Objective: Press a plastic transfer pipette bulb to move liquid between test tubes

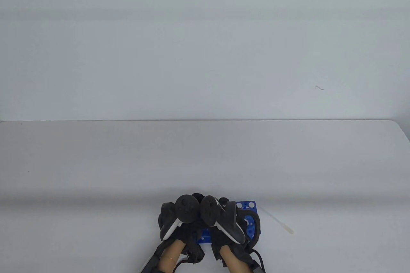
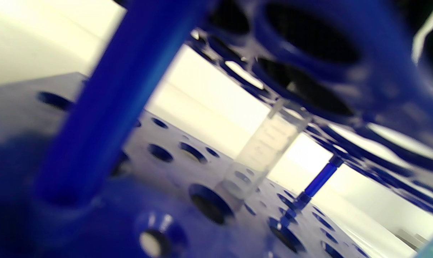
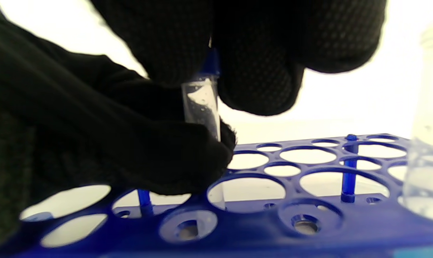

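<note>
Blue plastic rack (image 1: 248, 205) at near edge of white table (image 1: 205, 157), mostly covered by both hands. Round holes of several sizes in top plate; thin blue posts join it to a dimpled base. Clear tube (image 3: 201, 107) with blue cap, upright over rack, droplets on inner wall; liquid level not discernible. Left hand (image 3: 130, 150) curled round tube's lower part; right hand (image 3: 259, 57) pinching cap end from above. Second clear tube (image 2: 266, 150), faintly graduated, seated in rack, tilted in left wrist view. Translucent pipette (image 1: 277, 220) flat on table just right of rack, untouched, bulb end farther from rack. Blurred clear container (image 3: 426, 143) at right edge.
</note>
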The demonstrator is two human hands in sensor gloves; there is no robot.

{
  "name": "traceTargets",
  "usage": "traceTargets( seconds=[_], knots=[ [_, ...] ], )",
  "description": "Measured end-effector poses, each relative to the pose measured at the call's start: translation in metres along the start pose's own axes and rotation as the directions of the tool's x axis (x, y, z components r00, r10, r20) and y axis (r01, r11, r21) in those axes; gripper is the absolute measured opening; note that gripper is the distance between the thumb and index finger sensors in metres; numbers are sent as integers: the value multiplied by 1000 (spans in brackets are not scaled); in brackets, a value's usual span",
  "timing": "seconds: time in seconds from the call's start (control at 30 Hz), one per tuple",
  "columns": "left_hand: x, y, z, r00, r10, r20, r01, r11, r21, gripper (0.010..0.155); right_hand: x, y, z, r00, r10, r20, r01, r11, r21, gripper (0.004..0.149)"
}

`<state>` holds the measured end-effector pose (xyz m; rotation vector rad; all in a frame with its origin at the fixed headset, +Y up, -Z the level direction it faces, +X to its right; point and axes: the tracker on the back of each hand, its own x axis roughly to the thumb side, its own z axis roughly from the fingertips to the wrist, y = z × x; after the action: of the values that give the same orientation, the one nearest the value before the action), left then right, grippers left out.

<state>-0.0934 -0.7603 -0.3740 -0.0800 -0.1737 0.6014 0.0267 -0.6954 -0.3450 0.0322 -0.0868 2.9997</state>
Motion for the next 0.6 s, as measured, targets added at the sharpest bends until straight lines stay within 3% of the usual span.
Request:
traceTargets(
  seconds=[0.17,0.3,0.4,0.6],
  knots=[
    [0,0,0,1000,0,0,0,1000,1,52,-3,0,1,999,-51,-7,51,998,30,55],
    [0,0,0,1000,0,0,0,1000,1,51,-1,2,1,999,41,-31,-43,998,-46,61],
    [0,0,0,1000,0,0,0,1000,1,51,-1,3,0,995,100,-31,-102,992,-81,56],
    [0,0,0,1000,0,0,0,1000,1,51,-1,0,1,999,41,3,-41,998,-53,50]
  ],
)
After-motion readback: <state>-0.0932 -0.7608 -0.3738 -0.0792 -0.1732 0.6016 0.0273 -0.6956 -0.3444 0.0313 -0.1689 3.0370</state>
